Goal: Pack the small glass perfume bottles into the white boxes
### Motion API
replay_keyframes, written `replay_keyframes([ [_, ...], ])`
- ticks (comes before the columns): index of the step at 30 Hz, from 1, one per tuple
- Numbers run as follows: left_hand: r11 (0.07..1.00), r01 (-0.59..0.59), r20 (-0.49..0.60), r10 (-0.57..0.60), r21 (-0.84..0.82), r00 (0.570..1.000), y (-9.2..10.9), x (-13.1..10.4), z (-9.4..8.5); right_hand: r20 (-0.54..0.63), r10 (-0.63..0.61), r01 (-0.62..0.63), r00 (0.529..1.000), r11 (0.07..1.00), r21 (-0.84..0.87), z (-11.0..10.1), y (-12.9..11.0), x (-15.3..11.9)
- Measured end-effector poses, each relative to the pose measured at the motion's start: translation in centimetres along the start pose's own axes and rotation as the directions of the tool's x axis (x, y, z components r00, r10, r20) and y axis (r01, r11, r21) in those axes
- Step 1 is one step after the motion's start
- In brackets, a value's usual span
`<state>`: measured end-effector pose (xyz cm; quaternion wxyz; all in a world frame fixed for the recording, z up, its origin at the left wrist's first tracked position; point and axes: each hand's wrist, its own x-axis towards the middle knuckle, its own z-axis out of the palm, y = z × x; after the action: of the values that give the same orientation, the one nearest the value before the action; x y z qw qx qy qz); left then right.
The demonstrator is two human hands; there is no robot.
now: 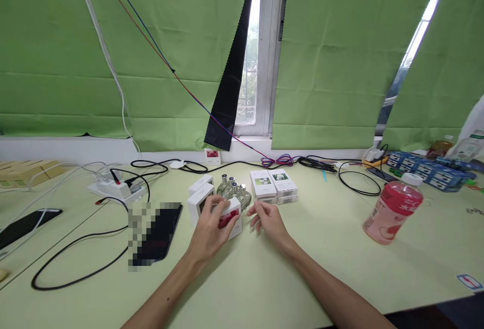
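A small white box with a red flower picture (236, 230) stands on the table, gripped by the fingers and thumb of my left hand (208, 222). Just to its right, my right hand (270, 220) hovers low with loosely bent fingers apart and nothing visible in them. Left of the held box are more white boxes (194, 211), partly covered by my left hand. Several small glass bottles with silver caps (245, 200) are grouped directly behind the held box. Flat white boxes with white-flower pictures (263, 183) lie stacked in two piles beyond my right hand.
A black phone (161, 233) lies to the left, near a white power strip (119, 187) and looping black cable (81, 235). On the right stands a pink drink bottle (393, 210). Blue packs (425, 170) sit farther right. Another white box (212, 156) rests by the wall.
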<state>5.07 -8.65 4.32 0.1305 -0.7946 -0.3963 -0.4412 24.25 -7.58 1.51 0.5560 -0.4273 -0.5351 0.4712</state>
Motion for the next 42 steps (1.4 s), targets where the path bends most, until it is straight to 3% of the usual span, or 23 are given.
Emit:
replay_keyframes([
  [7,1.0,-0.012,-0.078,0.015,0.028,0.997,0.0,0.1,0.3,0.009,-0.006,0.006,1.0,1.0,-0.002,-0.1,0.0,0.1],
  [13,0.992,0.028,-0.122,-0.014,0.119,0.992,-1.3,0.3,0.1,0.017,0.005,-0.004,1.0,1.0,-0.019,-0.1,-0.3,-0.2],
  [28,0.894,0.02,-0.073,0.014,0.447,0.997,-2.2,0.7,-0.5,0.033,0.006,-0.005,0.999,1.0,-0.025,0.0,-0.2,-0.2],
  [35,0.918,0.078,0.001,-0.085,0.388,0.996,-2.8,-0.1,0.0,0.038,0.016,-0.014,0.999,0.999,-0.036,0.0,-0.3,-0.3],
  [42,0.922,0.078,0.027,-0.095,0.38,0.995,-2.8,0.0,0.0,0.047,0.037,-0.035,0.998,0.998,-0.049,0.1,0.1,-0.2],
])
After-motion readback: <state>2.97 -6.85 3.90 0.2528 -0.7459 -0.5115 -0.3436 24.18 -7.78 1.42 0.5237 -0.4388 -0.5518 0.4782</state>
